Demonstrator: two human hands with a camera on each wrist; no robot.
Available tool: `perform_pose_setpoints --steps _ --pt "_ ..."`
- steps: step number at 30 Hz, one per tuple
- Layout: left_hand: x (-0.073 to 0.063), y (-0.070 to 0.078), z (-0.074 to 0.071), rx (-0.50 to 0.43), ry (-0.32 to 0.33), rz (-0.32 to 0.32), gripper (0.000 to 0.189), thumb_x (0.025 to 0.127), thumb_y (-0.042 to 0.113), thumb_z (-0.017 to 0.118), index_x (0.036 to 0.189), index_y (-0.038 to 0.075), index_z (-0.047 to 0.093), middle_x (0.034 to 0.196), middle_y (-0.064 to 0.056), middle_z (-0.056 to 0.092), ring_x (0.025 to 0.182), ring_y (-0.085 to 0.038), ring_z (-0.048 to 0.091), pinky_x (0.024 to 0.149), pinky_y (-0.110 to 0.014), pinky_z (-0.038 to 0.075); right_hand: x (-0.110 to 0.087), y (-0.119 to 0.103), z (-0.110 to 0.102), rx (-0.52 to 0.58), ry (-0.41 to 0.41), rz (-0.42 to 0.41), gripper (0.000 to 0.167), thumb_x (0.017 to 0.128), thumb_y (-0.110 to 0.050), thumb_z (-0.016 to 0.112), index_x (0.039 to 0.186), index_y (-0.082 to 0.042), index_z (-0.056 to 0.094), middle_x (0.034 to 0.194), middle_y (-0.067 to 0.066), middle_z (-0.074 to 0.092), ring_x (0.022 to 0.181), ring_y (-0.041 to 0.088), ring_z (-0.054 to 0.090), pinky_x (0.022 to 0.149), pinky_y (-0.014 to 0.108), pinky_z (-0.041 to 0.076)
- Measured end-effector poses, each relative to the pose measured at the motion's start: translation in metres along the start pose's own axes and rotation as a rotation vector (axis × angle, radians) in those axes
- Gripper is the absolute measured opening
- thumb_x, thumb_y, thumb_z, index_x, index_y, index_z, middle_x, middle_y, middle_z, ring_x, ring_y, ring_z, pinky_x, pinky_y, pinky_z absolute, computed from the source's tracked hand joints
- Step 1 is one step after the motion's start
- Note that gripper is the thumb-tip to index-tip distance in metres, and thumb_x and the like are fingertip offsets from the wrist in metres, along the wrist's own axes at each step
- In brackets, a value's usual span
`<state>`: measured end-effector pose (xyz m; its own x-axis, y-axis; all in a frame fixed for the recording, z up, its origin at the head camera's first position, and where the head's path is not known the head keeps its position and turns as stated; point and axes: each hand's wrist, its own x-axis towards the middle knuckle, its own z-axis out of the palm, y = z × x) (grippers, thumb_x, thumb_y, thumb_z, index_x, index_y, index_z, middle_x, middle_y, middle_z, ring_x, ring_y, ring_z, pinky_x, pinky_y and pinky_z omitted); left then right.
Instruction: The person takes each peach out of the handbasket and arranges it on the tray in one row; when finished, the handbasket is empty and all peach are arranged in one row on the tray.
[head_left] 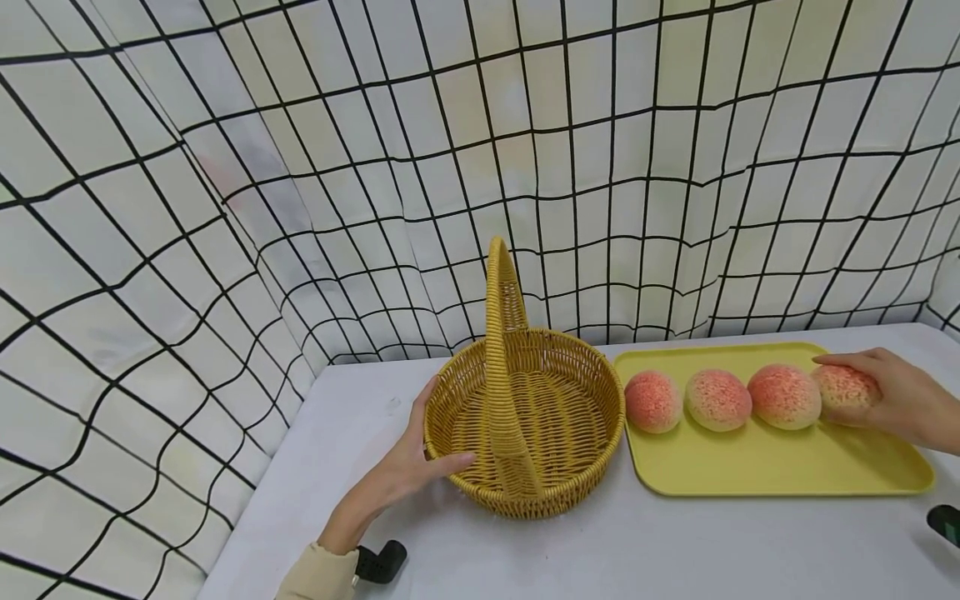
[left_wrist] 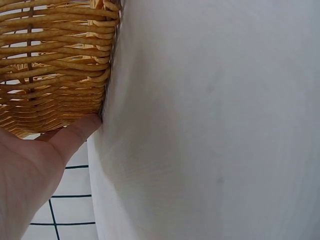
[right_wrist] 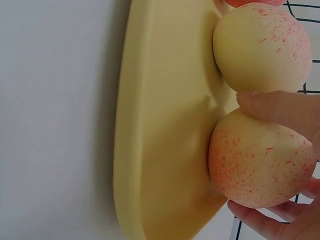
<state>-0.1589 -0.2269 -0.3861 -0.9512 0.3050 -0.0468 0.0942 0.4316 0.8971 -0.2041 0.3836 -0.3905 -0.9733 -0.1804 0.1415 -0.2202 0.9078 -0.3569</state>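
A round wicker basket (head_left: pixel 592 467) with a tall arched handle stands on the table. My left hand (head_left: pixel 405 462) grips its left side, the thumb over the front rim and the other fingers along the outer wall. In the left wrist view, a fingertip of that hand (left_wrist: pixel 35 165) touches the basket wall (left_wrist: pixel 55 70) low down by the tabletop. At the right, my right hand (head_left: pixel 903 396) holds the rightmost peach (head_left: pixel 843 393), thumb on one side and fingers round the other. This peach (right_wrist: pixel 260 160) is pale with red speckles and sits over the yellow tray (head_left: pixel 750 471).
Three more peaches, the nearest of them (head_left: pixel 784 397) beside the held one, lie in a row on the tray. A black device (head_left: pixel 947 523) is at the right edge. Black grid netting (head_left: pixel 615 175) over white cloth walls the white table (head_left: pixel 570 558).
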Motion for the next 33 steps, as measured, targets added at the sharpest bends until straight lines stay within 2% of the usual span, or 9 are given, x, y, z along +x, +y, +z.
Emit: perform_pose_setpoints --steps 5,8,12,17,22,26,30,33 --pt "0.001 0.000 0.001 0.005 -0.006 -0.011 0.123 0.088 0.037 0.083 0.167 0.024 -0.011 0.172 -0.023 0.005 0.157 -0.045 0.014 0.123 -0.065 0.017 -0.003 0.001 -0.005 -0.001 -0.052 -0.007 0.069 0.086 -0.017 0.087 0.133 0.017 0.050 0.120 0.049 0.044 0.100 0.057 0.050 0.083 0.072 0.049" --pt "0.002 0.001 0.002 0.014 -0.005 -0.018 0.124 0.088 0.038 0.082 0.167 0.025 -0.012 0.173 -0.022 0.003 0.158 -0.045 0.012 0.123 -0.066 0.015 -0.004 -0.001 -0.012 -0.018 -0.068 -0.029 0.064 0.090 -0.015 0.084 0.135 0.016 0.050 0.122 0.047 0.047 0.104 0.055 0.049 0.084 0.071 0.049" --pt "0.004 0.002 0.002 0.019 -0.007 -0.024 0.124 0.088 0.040 0.082 0.167 0.025 -0.012 0.173 -0.021 0.000 0.158 -0.044 0.009 0.123 -0.067 0.013 -0.004 -0.009 -0.023 -0.048 -0.005 -0.088 0.055 0.087 -0.002 0.082 0.132 0.013 0.053 0.121 0.044 0.051 0.104 0.053 0.049 0.079 0.065 0.053" --pt "0.003 0.002 0.000 0.018 -0.019 -0.025 0.121 0.090 0.039 0.081 0.167 0.029 -0.011 0.174 -0.017 -0.001 0.159 -0.042 0.008 0.123 -0.066 0.012 -0.003 -0.032 -0.029 -0.034 0.121 -0.155 0.042 0.092 0.003 0.075 0.130 0.009 0.057 0.120 0.037 0.051 0.102 0.054 0.052 0.074 0.069 0.052" --pt "0.000 -0.001 -0.007 0.003 -0.045 -0.019 0.116 0.093 0.035 0.079 0.167 0.035 -0.009 0.175 -0.013 -0.003 0.159 -0.040 0.009 0.123 -0.067 0.013 -0.001 -0.065 -0.033 0.068 0.193 -0.159 0.041 0.102 -0.010 0.069 0.138 0.004 0.056 0.130 0.033 0.050 0.112 0.052 0.048 0.080 0.071 0.045" --pt "-0.002 -0.007 -0.013 -0.031 -0.063 -0.010 0.115 0.093 0.031 0.080 0.167 0.036 -0.008 0.175 -0.014 -0.004 0.159 -0.041 0.011 0.123 -0.063 0.018 -0.003 -0.091 -0.034 0.213 0.196 -0.161 0.046 0.107 -0.017 0.060 0.148 0.001 0.049 0.143 0.031 0.044 0.123 0.049 0.039 0.090 0.074 0.035" --pt "-0.005 -0.007 -0.023 -0.043 -0.086 -0.009 0.117 0.092 0.026 0.082 0.168 0.027 -0.007 0.174 -0.018 0.002 0.158 -0.041 0.016 0.124 -0.057 0.023 -0.010 -0.108 -0.029 0.338 0.169 -0.200 0.051 0.108 -0.014 0.058 0.156 -0.009 0.042 0.152 0.023 0.037 0.130 0.038 0.032 0.095 0.077 0.027" --pt "-0.009 -0.002 -0.035 -0.020 -0.050 0.007 0.111 0.094 0.027 0.079 0.169 0.020 -0.003 0.172 -0.021 0.011 0.154 -0.045 0.025 0.121 -0.057 0.030 -0.016 -0.115 -0.023 0.375 0.149 -0.234 0.059 0.106 -0.011 0.060 0.161 -0.021 0.038 0.160 0.012 0.031 0.139 0.023 0.029 0.095 0.075 0.029"
